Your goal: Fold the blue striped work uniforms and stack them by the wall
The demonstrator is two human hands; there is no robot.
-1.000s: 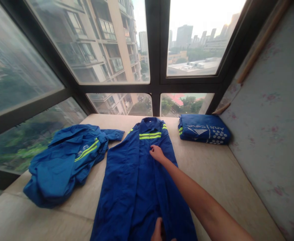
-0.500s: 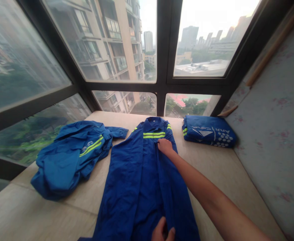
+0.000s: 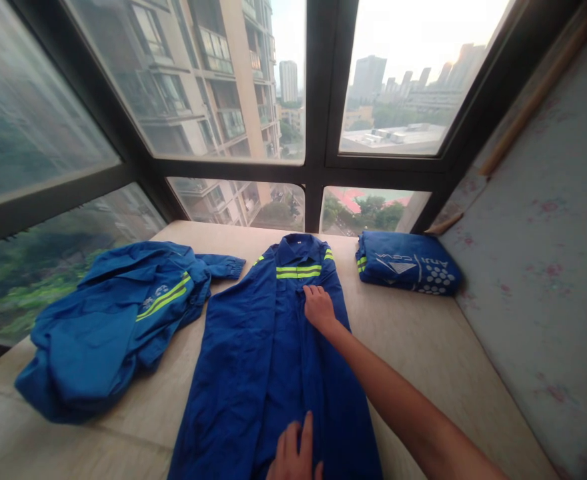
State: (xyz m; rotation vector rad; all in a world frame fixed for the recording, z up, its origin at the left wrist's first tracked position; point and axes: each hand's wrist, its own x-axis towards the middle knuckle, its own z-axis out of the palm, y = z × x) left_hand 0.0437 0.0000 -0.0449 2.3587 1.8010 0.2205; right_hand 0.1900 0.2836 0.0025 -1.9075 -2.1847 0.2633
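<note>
Now left hand uncurled, right hand still on blue jacket.

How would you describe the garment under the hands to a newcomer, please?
Below the windows is a pale ledge. Down its middle lies the blue garment, collar toward the glass. Unlike the crumpled heap on the left and the folded bundle on the right, it is spread flat.

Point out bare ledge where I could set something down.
Right: ledge between the spread garment, folded bundle and wall, though the right forearm crosses it. Near left: before the crumpled jacket. Crowded: the narrow gap separating both garments.
</note>
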